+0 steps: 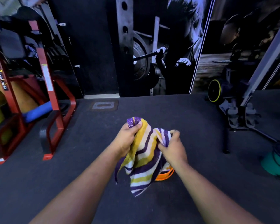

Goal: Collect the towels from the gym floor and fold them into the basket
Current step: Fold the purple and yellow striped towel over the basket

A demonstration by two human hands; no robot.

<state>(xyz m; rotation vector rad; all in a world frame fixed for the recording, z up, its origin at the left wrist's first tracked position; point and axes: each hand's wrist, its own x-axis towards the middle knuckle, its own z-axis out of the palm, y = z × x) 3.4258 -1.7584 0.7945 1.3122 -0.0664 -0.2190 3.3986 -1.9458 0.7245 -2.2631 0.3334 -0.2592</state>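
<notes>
Aloft, striped towel (144, 157) — corners pinched, hands

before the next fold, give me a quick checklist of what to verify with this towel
1. Left hand grips the towel at its purple end: ok.
2. Right hand pinches the other edge: ok.
3. Towel off the floor: ok, it hangs between the hands.
4. Towel spread flat for folding: not ok, it is bunched and drooping.
5. Basket within reach: cannot tell, only an orange bit shows under the towel.
6. More towels left on the floor: cannot tell, none in view.
</notes>
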